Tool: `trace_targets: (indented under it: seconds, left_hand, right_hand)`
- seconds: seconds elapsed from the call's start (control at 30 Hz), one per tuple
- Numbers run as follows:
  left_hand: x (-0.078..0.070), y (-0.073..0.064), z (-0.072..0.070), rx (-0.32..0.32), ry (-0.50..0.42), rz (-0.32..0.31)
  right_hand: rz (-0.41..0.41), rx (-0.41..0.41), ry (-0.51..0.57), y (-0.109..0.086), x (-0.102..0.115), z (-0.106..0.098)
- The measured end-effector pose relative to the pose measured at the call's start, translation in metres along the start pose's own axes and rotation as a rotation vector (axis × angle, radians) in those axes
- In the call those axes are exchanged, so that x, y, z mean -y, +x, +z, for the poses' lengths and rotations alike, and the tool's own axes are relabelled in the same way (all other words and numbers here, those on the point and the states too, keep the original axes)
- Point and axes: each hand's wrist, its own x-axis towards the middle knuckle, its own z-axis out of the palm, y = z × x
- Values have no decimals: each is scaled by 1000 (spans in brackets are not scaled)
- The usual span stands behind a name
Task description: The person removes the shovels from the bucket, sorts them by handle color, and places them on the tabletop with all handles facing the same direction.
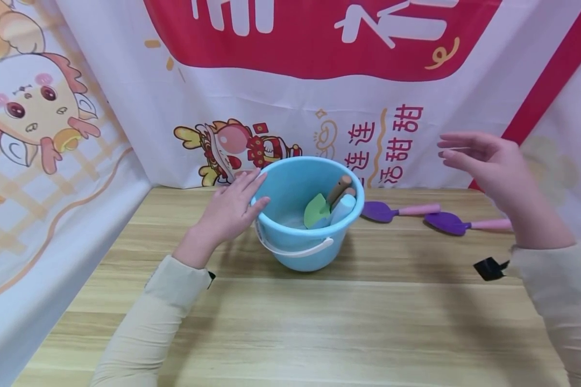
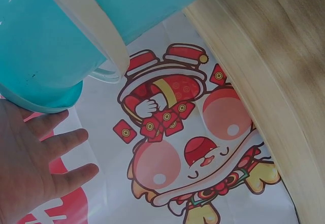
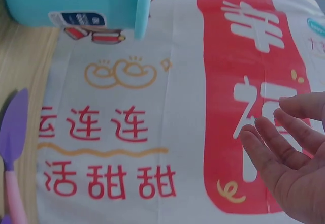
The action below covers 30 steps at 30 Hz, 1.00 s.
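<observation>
A light blue bucket [image 1: 300, 247] stands upright on the table, its white handle [image 1: 300, 251] hanging down at the front. Inside, leaning to the right, are a green trowel blade [image 1: 316, 211], a brown handle [image 1: 339, 189] and a light blue handle [image 1: 342, 208]. My left hand [image 1: 232, 207] rests against the bucket's left rim with its fingers extended. Up in the air to the right, my right hand [image 1: 486, 161] holds nothing, its fingers relaxed and slightly bent. Below it lie two purple trowels with pink handles, one nearer the bucket [image 1: 377, 211] and one farther right [image 1: 447, 223].
A wooden table [image 1: 290, 328] runs up to a white printed cloth [image 1: 271, 97] hanging behind. Another patterned cloth [image 1: 39, 215] covers the left side. In the right wrist view, a label [image 3: 78, 19] shows on the bucket's side.
</observation>
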Motion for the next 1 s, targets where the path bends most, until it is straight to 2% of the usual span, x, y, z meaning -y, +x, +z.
trace_targets:
  seconds: [0.2, 0.47, 0.9, 1.0]
  left_hand:
    - [1, -1, 0, 2, 0, -3]
    - [1, -1, 0, 1, 10, -4]
    - [1, 0, 1, -4, 24, 0]
    - [0, 0, 1, -5, 22, -1]
  right_hand:
    - [-68, 35, -11, -3, 19, 17]
    - [-168, 66, -56, -3, 33, 42]
    - [-258, 215, -107, -4, 38, 79]
    - [-255, 250, -108, -4, 38, 86]
